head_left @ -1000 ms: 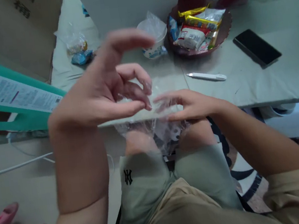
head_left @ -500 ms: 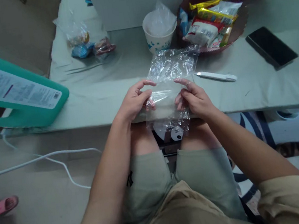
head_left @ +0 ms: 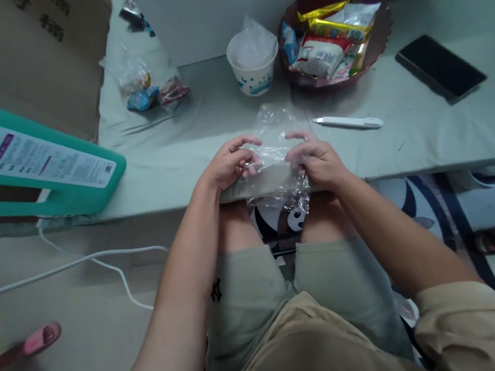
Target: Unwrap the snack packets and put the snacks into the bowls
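Observation:
A crinkled clear plastic bag point(head_left: 276, 177) hangs between my two hands at the table's front edge, its lower part over my lap. My left hand point(head_left: 236, 161) grips its left side, thumb bent and index finger reaching over the film. On the opposite side my right hand point(head_left: 314, 155) pinches the film, with its index finger raised and blurred. The bag's upper part lies toward the paper cup point(head_left: 254, 78), which has clear plastic inside. A white pen-like cutter point(head_left: 349, 123) rests on the cloth right of my right hand.
A bowl point(head_left: 386, 39) of wrapped snacks stands behind the cutter, with a black phone point(head_left: 440, 67) to its right. At left are a green jug point(head_left: 107, 195) and small bagged items point(head_left: 142, 98). A white cable point(head_left: 114, 251) crosses below; a person's pink slipper point(head_left: 42, 338) shows lower left.
The bag's upper part has drawn in and crumpled between my hands, so less of it spreads over the table. The view has shifted slightly. The person at lower left has moved.

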A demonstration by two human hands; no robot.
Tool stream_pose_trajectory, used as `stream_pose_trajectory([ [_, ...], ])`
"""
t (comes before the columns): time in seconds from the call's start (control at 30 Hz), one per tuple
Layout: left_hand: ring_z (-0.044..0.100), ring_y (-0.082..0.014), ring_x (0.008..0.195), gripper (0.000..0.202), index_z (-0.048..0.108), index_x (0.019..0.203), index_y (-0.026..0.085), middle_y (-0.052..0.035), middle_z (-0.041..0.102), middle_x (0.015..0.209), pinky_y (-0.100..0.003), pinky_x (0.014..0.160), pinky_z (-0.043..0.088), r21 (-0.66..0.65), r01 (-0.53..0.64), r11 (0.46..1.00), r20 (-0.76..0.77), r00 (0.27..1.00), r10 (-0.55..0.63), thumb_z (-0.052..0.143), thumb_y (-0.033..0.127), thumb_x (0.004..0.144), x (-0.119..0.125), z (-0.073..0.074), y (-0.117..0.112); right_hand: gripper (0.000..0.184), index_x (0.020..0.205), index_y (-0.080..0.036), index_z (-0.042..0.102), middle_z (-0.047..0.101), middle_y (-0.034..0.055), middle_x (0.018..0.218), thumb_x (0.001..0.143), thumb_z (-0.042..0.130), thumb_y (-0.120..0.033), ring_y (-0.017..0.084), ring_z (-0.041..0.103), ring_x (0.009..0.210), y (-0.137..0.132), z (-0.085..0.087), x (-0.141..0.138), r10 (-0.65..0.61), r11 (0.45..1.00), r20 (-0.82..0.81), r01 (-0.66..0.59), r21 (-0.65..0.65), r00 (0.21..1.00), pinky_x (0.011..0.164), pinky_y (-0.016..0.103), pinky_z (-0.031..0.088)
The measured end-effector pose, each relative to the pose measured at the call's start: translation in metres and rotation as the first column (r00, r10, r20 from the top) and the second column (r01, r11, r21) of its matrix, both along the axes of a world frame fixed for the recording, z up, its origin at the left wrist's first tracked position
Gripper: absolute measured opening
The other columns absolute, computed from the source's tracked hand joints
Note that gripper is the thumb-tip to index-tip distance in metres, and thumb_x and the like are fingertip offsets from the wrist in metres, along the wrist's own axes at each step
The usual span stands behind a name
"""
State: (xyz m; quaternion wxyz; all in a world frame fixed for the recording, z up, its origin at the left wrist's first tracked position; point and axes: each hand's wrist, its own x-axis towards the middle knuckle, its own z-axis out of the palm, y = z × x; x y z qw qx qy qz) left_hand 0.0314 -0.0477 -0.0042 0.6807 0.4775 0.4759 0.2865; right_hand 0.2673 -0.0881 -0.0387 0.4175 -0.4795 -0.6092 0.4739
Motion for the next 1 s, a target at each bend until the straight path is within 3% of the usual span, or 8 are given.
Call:
stream_pose_trajectory([
  [0.13,0.061,-0.0115,0.054,0.007,0.063,0.068,0.019,-0.0022,0.066,0.068,-0.024,0.050,0.046,0.016,-0.075,0.997,0.080,0.994,0.073,0.064,0.025,0.065,-0.001,-0.003,0.003,0.011,0.077,-0.021,0.076,0.056,0.0090,0.138,0.074,0.066,-0.023,0.027,0.057,0.129,0.003,0.001,0.000,-0.015,1.000,0.009,0.015,-0.007,1.000,0.099,0.044,0.055],
  [0.3,0.062,-0.0157,0.058,0.057,0.054,0.051,0.020,-0.0072,0.062,0.060,-0.032,0.061,0.053,0.053,-0.139,0.989,0.064,0.989,0.135,0.051,0.062,0.089,0.006,-0.009,0.003,0.028,0.090,-0.021,0.073,0.060,0.0105,0.131,0.080,0.063,-0.046,0.024,0.063,0.115,0.006,-0.001,-0.003,-0.029,0.993,-0.159,0.010,-0.121,0.987,0.081,0.036,0.060],
  [0.47,0.054,-0.0111,0.052,0.064,0.048,0.046,0.019,-0.0046,0.058,0.054,-0.028,0.053,0.042,0.256,-0.195,0.947,-0.017,0.978,0.206,0.072,0.070,0.077,0.013,-0.018,-0.005,0.055,0.084,-0.024,0.068,0.065,0.0063,0.088,0.092,0.043,-0.073,0.021,0.067,0.089,0.004,-0.004,-0.007,-0.123,0.989,-0.201,0.104,-0.102,0.972,0.075,0.035,0.057],
  [0.6,0.060,-0.0098,0.060,0.050,0.045,0.063,0.020,0.0021,0.059,0.064,-0.024,0.060,0.047,0.328,-0.263,0.907,0.185,0.960,0.211,0.091,0.039,0.062,0.013,-0.026,-0.010,0.028,0.086,-0.023,0.069,0.067,0.0066,0.112,0.079,0.075,-0.050,0.020,0.067,0.095,0.004,-0.010,-0.007,-0.181,0.982,-0.106,0.185,0.026,0.978,0.079,0.034,0.056],
  [0.73,0.069,-0.0127,0.075,0.066,0.050,0.104,0.029,0.0002,0.067,0.106,-0.028,0.070,0.055,0.256,-0.297,0.920,0.298,0.929,0.217,0.092,0.021,0.054,0.004,-0.039,-0.007,0.080,0.140,-0.034,0.050,0.058,0.0074,0.140,0.068,0.085,-0.040,0.017,0.068,0.089,0.006,-0.016,-0.007,-0.214,0.977,-0.219,0.211,-0.038,0.952,0.080,0.035,0.059],
  [0.83,0.071,-0.0176,0.092,0.086,0.047,0.125,0.036,-0.0020,0.064,0.119,-0.033,0.084,0.058,0.232,-0.305,0.924,0.312,0.923,0.227,0.092,0.021,0.054,-0.006,-0.044,-0.003,0.101,0.150,-0.034,0.035,0.064,0.0080,0.131,0.064,0.087,-0.035,0.020,0.070,0.092,0.009,-0.015,-0.010,-0.192,0.980,-0.235,0.176,-0.090,0.953,0.082,0.035,0.059],
  [0.9,0.071,-0.0209,0.102,0.089,0.049,0.130,0.035,-0.0040,0.065,0.124,-0.036,0.091,0.057,0.213,-0.318,0.924,0.322,0.916,0.241,0.092,0.024,0.053,-0.009,-0.043,-0.003,0.085,0.141,-0.029,0.045,0.070,0.0048,0.109,0.066,0.085,-0.032,0.019,0.068,0.084,0.009,-0.011,-0.012,-0.134,0.987,-0.197,0.113,-0.113,0.971,0.076,0.035,0.058],
  [1.0,0.072,-0.0229,0.108,0.066,0.062,0.115,0.024,-0.0080,0.069,0.125,-0.035,0.094,0.056,0.167,-0.270,0.948,0.304,0.929,0.211,0.092,0.031,0.056,-0.005,-0.035,-0.006,0.028,0.098,-0.023,0.062,0.064,-0.0001,0.077,0.074,0.076,-0.032,0.016,0.061,0.069,0.008,-0.005,-0.016,-0.079,0.993,-0.080,0.072,-0.090,0.994,0.067,0.033,0.053],
])
